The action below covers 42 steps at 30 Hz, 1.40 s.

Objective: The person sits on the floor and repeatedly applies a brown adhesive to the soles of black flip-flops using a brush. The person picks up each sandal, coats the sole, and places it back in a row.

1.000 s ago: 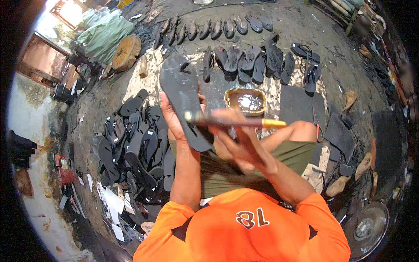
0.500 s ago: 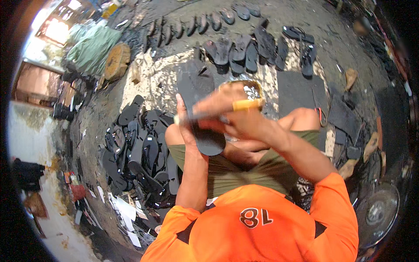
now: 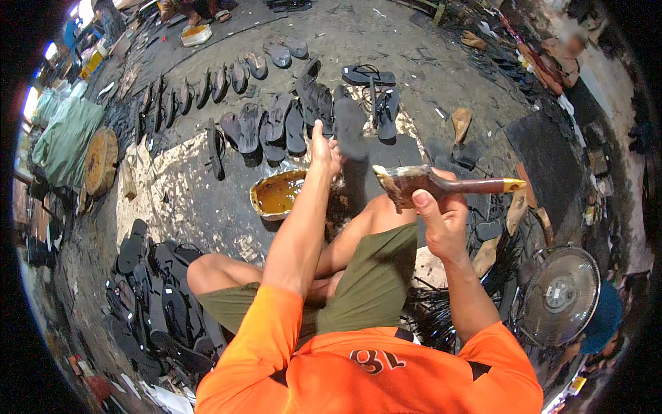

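Note:
My right hand [image 3: 445, 217] is closed around a wide brush [image 3: 410, 185] with a brown handle and a yellow tip, its pale bristle edge facing left. My left hand [image 3: 325, 153] reaches forward, thumb raised away from the fingers. Just beyond those fingers is a dark sandal sole [image 3: 352, 127], smeared by motion; no firm grip on it shows. Left of my left forearm sits a tub [image 3: 256, 201] of amber liquid. Several dark soles and sandals [image 3: 276, 117] stand grouped ahead of my left hand.
A curved row of sandals [image 3: 221, 83] runs behind that group. More sandals [image 3: 155, 297] are heaped left of my knee. To my right are a round fan [image 3: 558, 297] and wooden foot forms [image 3: 460, 124]. A person [image 3: 562, 58] is at the far right; another tub [image 3: 196, 34] stands at the back.
The sole has moved from my lap, where my left hand held it, forward to the sandal group. My right hand has drawn the brush away to the right. The view has turned rightward.

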{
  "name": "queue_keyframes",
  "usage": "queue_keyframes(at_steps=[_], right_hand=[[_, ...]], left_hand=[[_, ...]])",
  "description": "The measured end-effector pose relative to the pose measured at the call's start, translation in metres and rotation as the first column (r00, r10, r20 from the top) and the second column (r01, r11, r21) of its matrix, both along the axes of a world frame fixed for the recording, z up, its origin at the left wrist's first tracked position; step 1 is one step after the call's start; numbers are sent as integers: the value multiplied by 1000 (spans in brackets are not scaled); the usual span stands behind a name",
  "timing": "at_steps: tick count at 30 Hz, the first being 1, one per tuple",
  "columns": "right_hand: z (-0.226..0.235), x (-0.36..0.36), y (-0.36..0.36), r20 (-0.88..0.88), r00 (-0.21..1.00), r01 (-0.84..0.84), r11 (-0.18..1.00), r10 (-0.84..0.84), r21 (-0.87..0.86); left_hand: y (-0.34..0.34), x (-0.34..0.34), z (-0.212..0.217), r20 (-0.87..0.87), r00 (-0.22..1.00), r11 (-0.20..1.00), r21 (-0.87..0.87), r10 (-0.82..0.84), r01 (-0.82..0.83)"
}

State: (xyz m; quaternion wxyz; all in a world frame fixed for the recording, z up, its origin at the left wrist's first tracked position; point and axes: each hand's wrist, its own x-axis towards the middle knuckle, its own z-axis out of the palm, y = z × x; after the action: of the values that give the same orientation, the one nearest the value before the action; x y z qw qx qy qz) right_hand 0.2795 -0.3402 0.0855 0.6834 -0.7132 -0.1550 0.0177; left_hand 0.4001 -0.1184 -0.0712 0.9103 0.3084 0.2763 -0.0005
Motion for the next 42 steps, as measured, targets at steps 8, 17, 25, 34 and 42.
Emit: queue_keyframes(at_steps=[8, 17, 25, 34, 42], right_hand=[[-43, 28, 34, -178, 945, 243, 954, -274, -177], [-92, 44, 114, -205, 974, -141, 967, 97, -213], [-129, 63, 170, -187, 914, -404, 850, 360, -337], [-244, 69, 217, 254, 752, -89, 476, 608, -875], [-215, 117, 157, 376, 800, -134, 750, 468, -647]], left_hand=[[105, -115, 44, 291, 955, 769, 597, 59, -229], [287, -467, 69, -190, 717, 37, 974, 671, 223], [362, -572, 17, -847, 344, -76, 344, 404, 936], [316, -523, 142, -154, 682, -643, 237, 715, 728], [185, -431, 68, -34, 984, -608, 782, 174, 134]])
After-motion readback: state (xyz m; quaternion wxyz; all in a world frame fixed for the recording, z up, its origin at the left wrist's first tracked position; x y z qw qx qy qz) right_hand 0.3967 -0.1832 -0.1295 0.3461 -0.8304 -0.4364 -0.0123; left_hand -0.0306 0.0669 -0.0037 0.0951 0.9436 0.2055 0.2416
